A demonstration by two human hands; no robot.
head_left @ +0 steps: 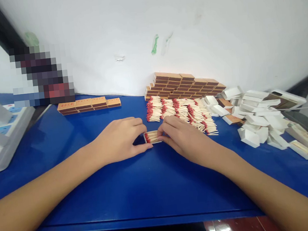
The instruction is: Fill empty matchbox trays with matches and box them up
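In white tray (156, 142), pale matches (153, 136); red-tipped

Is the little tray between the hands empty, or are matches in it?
Not empty: matches lie in the tray, their red heads toward the left hand.

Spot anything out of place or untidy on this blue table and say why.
The white trays at right lie jumbled at odd angles, unlike the neatly stacked matchboxes by the wall. Some loose matches also lie askew in their pile.
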